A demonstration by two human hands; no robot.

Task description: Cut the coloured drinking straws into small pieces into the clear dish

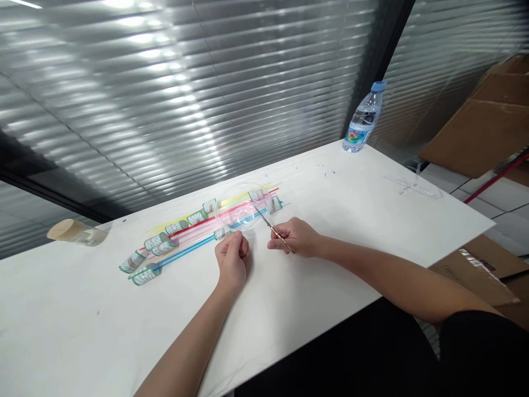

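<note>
My right hand (294, 237) is closed around a pair of scissors (268, 221), whose blades point up and left over a clear round plastic piece (244, 223). To its left, my left hand (232, 263) is closed with the thumb on top; whatever it may pinch is hidden. Just beyond its fingertips is a small label-wrapped roll (221, 232). Long thin blue rods (185, 251), red rods (202, 222) and yellow and pink ones lie diagonally across the table. Several green-and-white printed labels (144, 274) are wrapped around them.
On the white table (355, 204), a water bottle (363, 121) with a blue cap stands at the far right corner. A beige-capped container (76, 231) is at the left. A clear plastic piece (421, 184) lies near the right edge. Blinds (264, 82) rise behind; cardboard boxes (483, 132) stand right.
</note>
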